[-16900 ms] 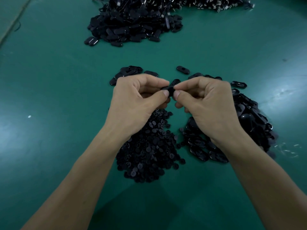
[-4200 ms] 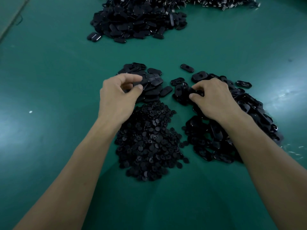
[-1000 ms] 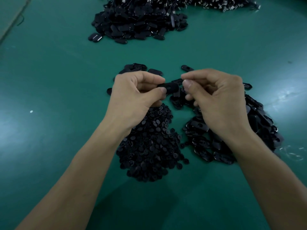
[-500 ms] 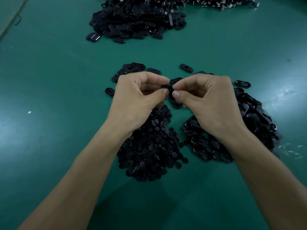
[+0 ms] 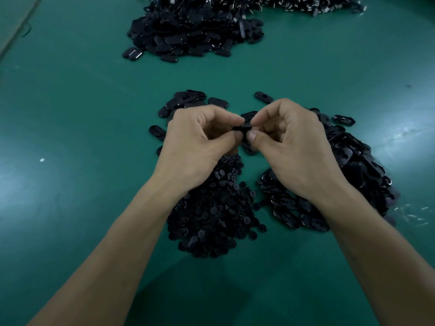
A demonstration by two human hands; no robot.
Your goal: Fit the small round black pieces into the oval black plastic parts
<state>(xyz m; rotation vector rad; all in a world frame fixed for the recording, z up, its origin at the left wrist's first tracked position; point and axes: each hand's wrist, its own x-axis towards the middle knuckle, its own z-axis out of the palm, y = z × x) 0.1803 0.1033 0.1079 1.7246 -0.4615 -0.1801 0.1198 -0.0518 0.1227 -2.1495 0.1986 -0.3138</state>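
held part (image 5: pixel 243 129): a black plastic piece, pinched between both hands above the near piles; its shape is mostly hidden by the fingertips.
left hand (image 5: pixel 200 142): grip closed, thumb and forefinger curled on the held part's left end.
right hand (image 5: pixel 292 147): grip closed likewise on its right end.
round pieces (image 5: pixel 211 208): small matt black discs, heaped near, below the left hand.
oval parts (image 5: pixel 353 175): glossy black, some with a hole, heaped on the right.
far pile (image 5: pixel 195 31): more black ovals, heaped on the green surface (image 5: pixel 70 114).
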